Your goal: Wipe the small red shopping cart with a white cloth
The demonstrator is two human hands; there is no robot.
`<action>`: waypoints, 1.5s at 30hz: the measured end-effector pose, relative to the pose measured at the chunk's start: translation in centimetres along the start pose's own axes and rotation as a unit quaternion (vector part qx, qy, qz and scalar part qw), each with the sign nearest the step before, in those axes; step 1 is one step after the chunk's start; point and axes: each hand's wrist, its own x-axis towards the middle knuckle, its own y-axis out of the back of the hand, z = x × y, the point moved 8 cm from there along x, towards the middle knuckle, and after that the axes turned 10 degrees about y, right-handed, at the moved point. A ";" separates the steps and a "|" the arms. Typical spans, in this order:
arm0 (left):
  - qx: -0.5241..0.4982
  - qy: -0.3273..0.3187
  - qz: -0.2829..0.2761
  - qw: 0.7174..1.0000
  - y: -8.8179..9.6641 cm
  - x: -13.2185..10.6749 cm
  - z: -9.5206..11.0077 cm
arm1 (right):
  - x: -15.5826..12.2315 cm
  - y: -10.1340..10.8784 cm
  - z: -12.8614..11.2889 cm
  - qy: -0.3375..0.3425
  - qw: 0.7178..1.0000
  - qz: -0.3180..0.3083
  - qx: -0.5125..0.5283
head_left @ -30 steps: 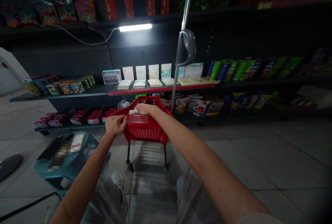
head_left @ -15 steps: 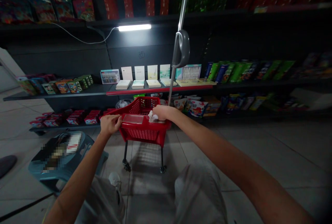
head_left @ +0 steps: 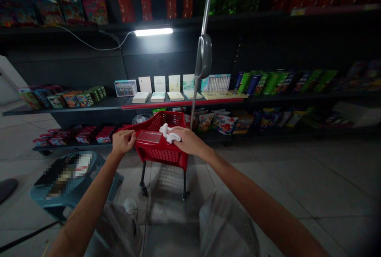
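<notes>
Two hands curl on a red plastic shopping basket (head_left: pixel 160 152): the left hand (head_left: pixel 123 142) closed over its rim, the right hand (head_left: pixel 189 141) bunching a white cloth (head_left: pixel 168 133), soft, light and easily pinched anywhere.

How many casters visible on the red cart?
2: one caster under the left leg of the red cart, one caster under its right leg. More may be hidden.

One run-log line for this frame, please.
left hand: on rim of red wheeled shopping basket | right hand: on white cloth | behind: store shelves
</notes>
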 end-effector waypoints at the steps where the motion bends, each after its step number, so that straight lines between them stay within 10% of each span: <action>1: -0.008 0.007 0.002 1.000 0.1 0.0 0.0 | 0.2 -0.2 -0.9 0.014 1.000 0.017 -0.010; 8: -0.019 0.024 -0.024 0.999 0.4 0.3 -0.7 | -0.4 -1.2 -5.2 0.139 0.986 0.037 -0.089; 18: -0.023 0.112 -0.030 0.993 -0.1 2.0 -3.2 | -4.0 0.0 -3.1 0.083 0.986 0.130 -0.063; 27: -0.085 0.142 0.053 0.985 -0.4 -1.0 1.6 | -3.9 -1.4 -3.8 -0.011 0.975 0.196 -0.101; 35: -0.072 0.057 -0.004 0.996 0.5 -1.8 9.7 | -3.4 -2.1 -5.9 -0.028 0.977 0.181 -0.106; 45: -0.118 0.008 -0.003 0.993 0.4 -1.2 7.0 | -4.3 -2.6 -6.7 0.032 0.968 0.247 -0.023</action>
